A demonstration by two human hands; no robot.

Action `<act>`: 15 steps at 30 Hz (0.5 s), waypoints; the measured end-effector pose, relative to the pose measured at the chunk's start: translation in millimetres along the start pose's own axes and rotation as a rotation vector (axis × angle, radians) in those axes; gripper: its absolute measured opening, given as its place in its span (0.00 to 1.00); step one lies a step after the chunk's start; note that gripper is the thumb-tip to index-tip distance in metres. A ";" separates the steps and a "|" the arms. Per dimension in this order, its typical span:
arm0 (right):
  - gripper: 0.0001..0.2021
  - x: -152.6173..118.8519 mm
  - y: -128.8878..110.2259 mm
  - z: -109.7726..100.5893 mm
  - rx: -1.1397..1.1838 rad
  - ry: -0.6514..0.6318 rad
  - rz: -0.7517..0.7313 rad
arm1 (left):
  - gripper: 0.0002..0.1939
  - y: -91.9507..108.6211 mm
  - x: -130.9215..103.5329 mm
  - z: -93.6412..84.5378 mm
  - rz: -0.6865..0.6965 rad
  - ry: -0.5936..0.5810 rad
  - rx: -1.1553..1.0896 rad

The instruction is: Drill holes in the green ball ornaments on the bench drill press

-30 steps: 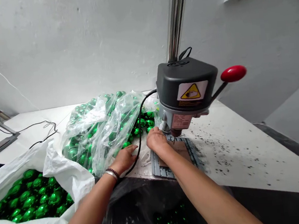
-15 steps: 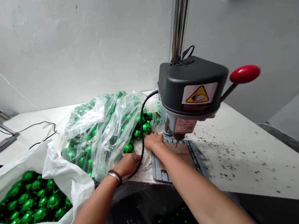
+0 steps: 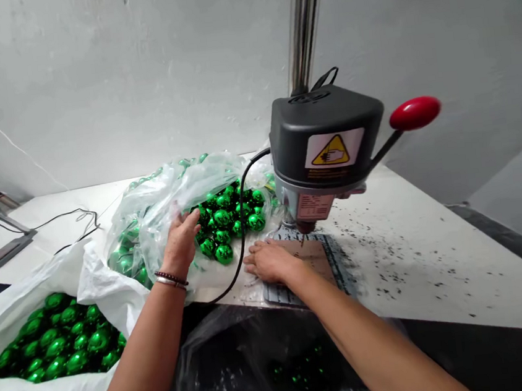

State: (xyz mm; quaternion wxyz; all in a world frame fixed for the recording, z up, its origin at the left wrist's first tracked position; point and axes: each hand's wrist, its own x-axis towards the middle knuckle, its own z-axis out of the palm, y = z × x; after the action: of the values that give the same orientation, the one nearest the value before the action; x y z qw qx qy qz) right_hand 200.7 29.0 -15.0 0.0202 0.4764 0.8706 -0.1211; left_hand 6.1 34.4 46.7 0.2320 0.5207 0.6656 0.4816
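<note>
My left hand (image 3: 182,241), fingers apart, is raised against the edge of a clear plastic bag (image 3: 153,232). Shiny green ball ornaments (image 3: 221,218) spill from the bag's mouth just right of that hand. My right hand (image 3: 270,261) lies palm down with fingers stretched out, at the left side of the drill press base (image 3: 280,293); no object shows in it. A black power cord (image 3: 243,213) curves between my hands. Above the base is the drill press head (image 3: 325,139), its bit over a brown board (image 3: 314,258).
A white sack (image 3: 111,279) of green balls stands at the lower left. The red-knobbed lever (image 3: 415,113) sticks out to the right. Dark shavings (image 3: 388,250) litter the white table (image 3: 460,274). Below the edge, more green balls show in a clear bag (image 3: 222,361).
My left hand has moved up and left from the table edge, and the bag's film is pushed back, uncovering more green balls. My right hand has drawn slightly nearer.
</note>
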 end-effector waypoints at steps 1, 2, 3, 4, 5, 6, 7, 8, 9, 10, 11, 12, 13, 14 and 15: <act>0.20 -0.8 -0.2 1.9 -0.001 -0.027 -0.023 | 0.32 1.6 -2.6 1.0 -0.027 0.030 -0.041; 0.19 -2.4 -0.6 3.5 -0.006 -0.039 -0.034 | 0.33 1.7 -6.1 2.7 -0.051 0.040 -0.070; 0.19 -5.0 -1.4 4.7 -0.010 -0.039 -0.040 | 0.35 0.2 -10.1 4.8 -0.066 0.035 -0.079; 0.19 -8.6 -2.7 5.3 -0.013 -0.030 -0.044 | 0.37 -2.8 -14.2 7.0 -0.068 0.021 -0.057; 0.18 -13.0 -4.6 5.4 -0.014 -0.012 -0.047 | 0.37 -6.8 -18.1 9.1 -0.059 0.001 0.001; 0.18 -18.1 -7.3 5.3 -0.014 0.015 -0.046 | 0.36 -11.6 -21.6 11.0 -0.041 -0.022 0.083; 0.18 -23.3 -10.5 5.1 -0.012 0.045 -0.040 | 0.32 -16.6 -24.5 12.7 -0.012 -0.045 0.179; 0.18 -28.3 -14.4 5.4 -0.009 0.073 -0.028 | 0.27 -21.4 -26.7 14.2 0.027 -0.062 0.280; 0.18 -32.5 -18.6 6.4 -0.004 0.091 -0.015 | 0.22 -25.7 -28.4 15.8 0.069 -0.084 0.379; 0.19 -35.6 -22.9 8.3 0.002 0.094 -0.006 | 0.20 -29.4 -29.7 17.6 0.108 -0.121 0.469; 0.19 -37.5 -27.0 11.3 0.009 0.085 -0.005 | 0.19 -32.5 -30.8 19.6 0.130 -0.169 0.548; 0.18 -38.1 -30.8 15.1 0.017 0.069 -0.010 | 0.19 -35.1 -31.8 22.0 0.131 -0.226 0.615; 0.18 -37.9 -34.0 19.4 0.024 0.056 -0.019 | 0.20 -37.4 -32.9 24.9 0.105 -0.283 0.674; 0.18 -37.4 -36.4 23.8 0.032 0.050 -0.027 | 0.22 -39.7 -34.1 28.0 0.065 -0.339 0.724; 0.18 -37.1 -38.0 27.8 0.040 0.052 -0.034 | 0.24 -42.1 -35.4 31.5 0.024 -0.389 0.761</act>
State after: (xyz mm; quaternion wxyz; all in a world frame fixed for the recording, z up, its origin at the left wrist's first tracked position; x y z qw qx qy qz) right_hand 186.9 -27.6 -29.1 -0.0140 0.4648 0.8762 -0.1266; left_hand 24.3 14.8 -10.8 0.1391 0.6581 0.7336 0.0970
